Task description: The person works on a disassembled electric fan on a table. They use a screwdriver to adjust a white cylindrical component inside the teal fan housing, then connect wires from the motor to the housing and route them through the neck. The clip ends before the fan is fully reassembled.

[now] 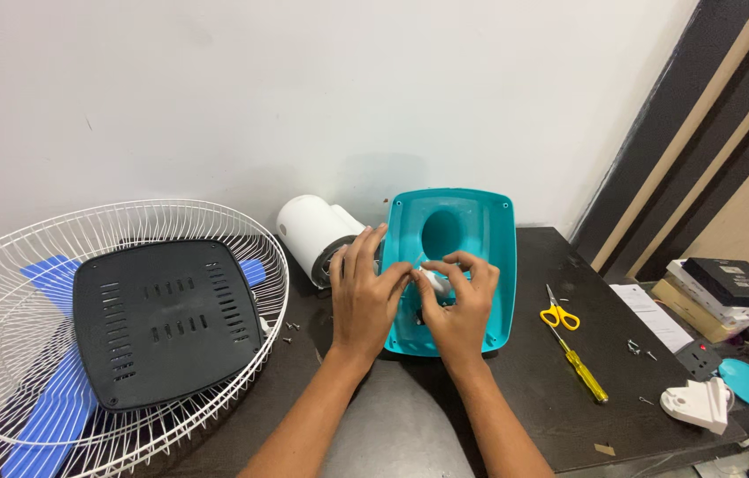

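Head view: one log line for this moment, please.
left hand: on teal base edge | right hand: pinching small white part over base | white motor housing behind | scissors, screwdriver right | grille left

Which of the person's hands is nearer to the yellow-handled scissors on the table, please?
The right hand. It rests inside the teal housing, with the scissors just beyond the housing's right edge. The left hand sits at the housing's opposite, left side.

Teal fan base shell (480, 243), hollow side up (tilted), small white part (432, 279) inside
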